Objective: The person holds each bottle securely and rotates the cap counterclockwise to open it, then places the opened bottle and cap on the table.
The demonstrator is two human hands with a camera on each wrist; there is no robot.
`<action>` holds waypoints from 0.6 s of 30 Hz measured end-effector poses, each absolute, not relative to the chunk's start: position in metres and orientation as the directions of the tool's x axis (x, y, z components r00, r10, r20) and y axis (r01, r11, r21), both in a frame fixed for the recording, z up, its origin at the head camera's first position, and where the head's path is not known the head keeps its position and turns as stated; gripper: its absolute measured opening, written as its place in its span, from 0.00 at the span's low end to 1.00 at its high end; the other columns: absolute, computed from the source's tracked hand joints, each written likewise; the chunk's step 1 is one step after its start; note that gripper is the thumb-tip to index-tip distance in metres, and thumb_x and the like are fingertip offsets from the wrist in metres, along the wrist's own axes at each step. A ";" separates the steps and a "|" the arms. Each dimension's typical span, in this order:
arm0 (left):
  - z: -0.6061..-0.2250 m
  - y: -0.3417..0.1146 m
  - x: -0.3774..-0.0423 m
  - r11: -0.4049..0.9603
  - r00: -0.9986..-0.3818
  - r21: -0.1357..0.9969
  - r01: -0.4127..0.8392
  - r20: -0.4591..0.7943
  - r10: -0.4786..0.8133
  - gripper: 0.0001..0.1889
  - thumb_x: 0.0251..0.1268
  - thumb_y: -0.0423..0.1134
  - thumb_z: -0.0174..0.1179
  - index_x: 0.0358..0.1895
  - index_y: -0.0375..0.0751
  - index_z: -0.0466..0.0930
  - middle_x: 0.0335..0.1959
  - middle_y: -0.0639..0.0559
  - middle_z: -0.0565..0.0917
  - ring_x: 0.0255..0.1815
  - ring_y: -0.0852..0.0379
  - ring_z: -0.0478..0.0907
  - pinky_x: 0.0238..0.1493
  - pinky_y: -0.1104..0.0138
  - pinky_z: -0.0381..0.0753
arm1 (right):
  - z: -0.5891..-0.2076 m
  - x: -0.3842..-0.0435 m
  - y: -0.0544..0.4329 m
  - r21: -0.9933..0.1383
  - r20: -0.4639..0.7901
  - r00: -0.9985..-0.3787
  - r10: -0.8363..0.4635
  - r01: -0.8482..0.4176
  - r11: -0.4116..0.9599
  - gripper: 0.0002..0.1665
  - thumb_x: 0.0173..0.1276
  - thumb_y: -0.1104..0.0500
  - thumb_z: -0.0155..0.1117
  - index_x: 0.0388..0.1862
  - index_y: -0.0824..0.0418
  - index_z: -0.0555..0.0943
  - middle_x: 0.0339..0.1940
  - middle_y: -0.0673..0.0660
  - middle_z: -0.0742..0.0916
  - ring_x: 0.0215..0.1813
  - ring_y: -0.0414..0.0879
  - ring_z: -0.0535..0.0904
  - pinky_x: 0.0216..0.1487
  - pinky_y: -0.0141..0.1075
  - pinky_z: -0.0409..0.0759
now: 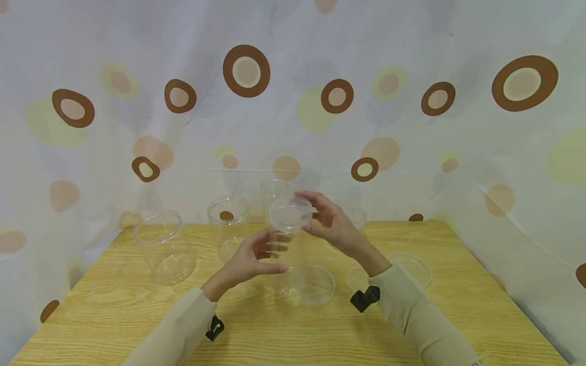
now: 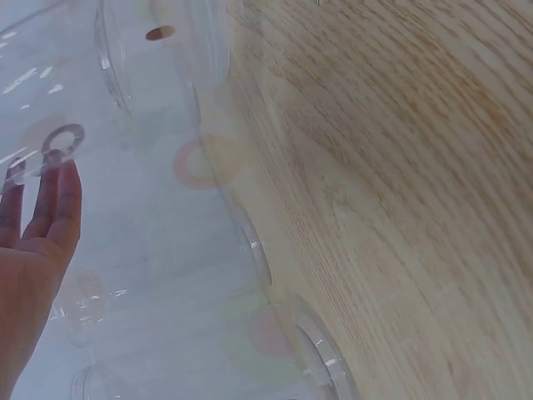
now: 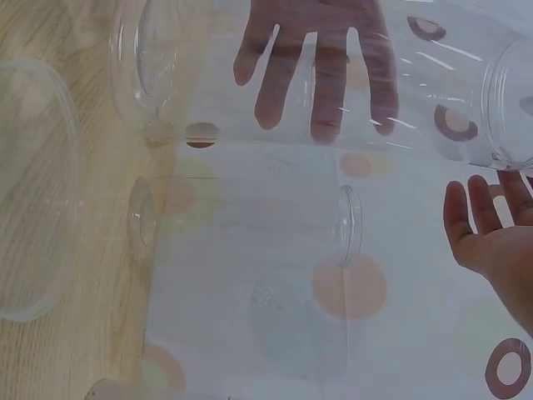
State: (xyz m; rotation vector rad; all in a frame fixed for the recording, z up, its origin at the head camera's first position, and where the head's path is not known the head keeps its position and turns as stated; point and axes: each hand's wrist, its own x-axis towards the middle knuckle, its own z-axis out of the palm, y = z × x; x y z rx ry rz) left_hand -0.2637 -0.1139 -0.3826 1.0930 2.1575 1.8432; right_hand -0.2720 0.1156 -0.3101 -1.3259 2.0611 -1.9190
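A tall clear plastic jar stands upright at the middle of the table. My left hand holds its side, thumb in front and fingers spread along the back, seen through the wall. At the jar's top is a clear round lid; my right hand grips its rim between thumb and fingers. The right wrist view shows the left fingers through the jar, with the right hand at its top end. Whether the lid is fully seated cannot be told.
Clear jars stand to the left, behind and at the back. Another faint jar is behind the right hand. Clear flat lids lie in front and to the right. A patterned curtain hangs behind the wooden table.
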 end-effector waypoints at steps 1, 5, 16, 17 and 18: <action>-0.382 -0.114 -0.263 0.011 -0.740 0.895 0.446 0.361 0.568 0.37 0.49 0.32 0.68 0.65 0.51 0.62 0.58 0.44 0.74 0.56 0.49 0.75 0.56 0.46 0.70 | -0.310 -0.272 0.116 -0.829 0.513 -0.639 -0.574 -0.542 -0.137 0.39 0.62 0.54 0.63 0.67 0.64 0.58 0.63 0.60 0.69 0.56 0.47 0.72 0.53 0.35 0.75; -0.380 -0.114 -0.262 0.019 -0.749 0.898 0.440 0.355 0.560 0.37 0.49 0.33 0.68 0.64 0.51 0.63 0.59 0.45 0.74 0.56 0.49 0.75 0.56 0.53 0.73 | -0.308 -0.272 0.118 -0.822 0.545 -0.646 -0.535 -0.535 -0.192 0.39 0.62 0.54 0.63 0.67 0.64 0.58 0.63 0.60 0.69 0.56 0.46 0.71 0.51 0.33 0.76; -0.385 -0.130 -0.262 0.086 -0.791 0.889 0.450 0.352 0.500 0.32 0.48 0.32 0.68 0.60 0.43 0.66 0.58 0.46 0.74 0.57 0.48 0.74 0.56 0.56 0.74 | -0.308 -0.277 0.133 -0.836 0.525 -0.709 -0.470 -0.534 -0.128 0.37 0.63 0.58 0.62 0.67 0.63 0.59 0.61 0.56 0.70 0.52 0.44 0.72 0.48 0.30 0.75; -0.386 -0.132 -0.262 0.097 -0.797 0.888 0.450 0.351 0.492 0.32 0.49 0.33 0.68 0.59 0.45 0.66 0.58 0.47 0.74 0.57 0.48 0.74 0.56 0.57 0.74 | -0.309 -0.279 0.135 -0.836 0.521 -0.717 -0.463 -0.539 -0.106 0.36 0.63 0.59 0.62 0.67 0.62 0.59 0.61 0.56 0.70 0.51 0.43 0.71 0.48 0.30 0.75; -0.386 -0.135 -0.262 0.106 -0.800 0.885 0.453 0.352 0.485 0.32 0.49 0.33 0.68 0.59 0.45 0.67 0.58 0.48 0.74 0.57 0.48 0.74 0.56 0.57 0.74 | -0.311 -0.280 0.137 -0.834 0.519 -0.722 -0.457 -0.545 -0.085 0.36 0.63 0.59 0.62 0.67 0.63 0.60 0.61 0.57 0.70 0.52 0.43 0.70 0.48 0.30 0.74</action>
